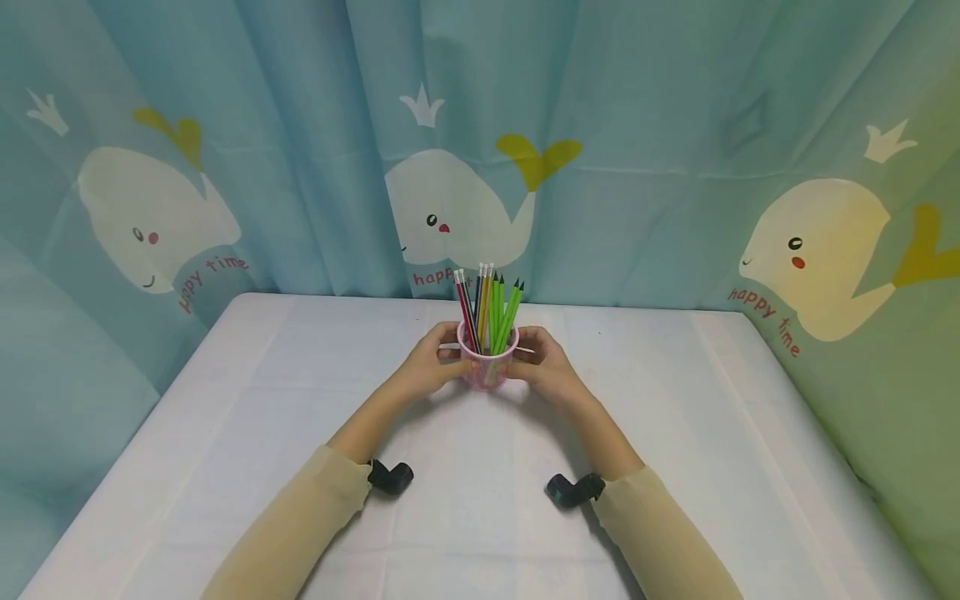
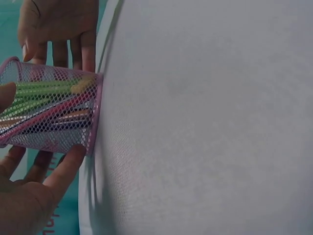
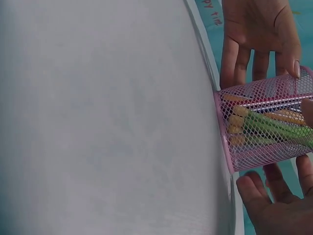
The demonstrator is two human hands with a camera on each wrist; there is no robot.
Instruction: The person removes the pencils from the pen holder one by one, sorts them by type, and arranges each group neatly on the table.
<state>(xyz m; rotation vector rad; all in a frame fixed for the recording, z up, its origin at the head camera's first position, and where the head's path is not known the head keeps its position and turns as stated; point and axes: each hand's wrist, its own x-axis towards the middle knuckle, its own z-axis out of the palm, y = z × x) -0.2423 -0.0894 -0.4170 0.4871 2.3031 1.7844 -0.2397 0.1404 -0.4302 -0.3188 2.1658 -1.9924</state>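
Observation:
A pink mesh pencil holder (image 1: pixel 487 375) stands upright on the white-covered table, far from the person. Green pencils (image 1: pixel 499 312) with dark tips poke out of its right side; red, black and yellow pencils (image 1: pixel 480 308) with pale ends lean at the left. My left hand (image 1: pixel 426 367) holds the holder's left side, thumb in front and fingers farther back. From the opposite side my right hand (image 1: pixel 553 372) holds it the same way. Both wrist views show the mesh wall between the hands, with pencils visible through it.
A white cloth covers the table (image 1: pixel 465 533). Behind it hangs a blue-green curtain (image 1: pixel 637 225) printed with whales, close to the far table edge. A dark wrist camera (image 1: pixel 392 478) sits on the left wrist, another camera (image 1: pixel 573 492) on the right.

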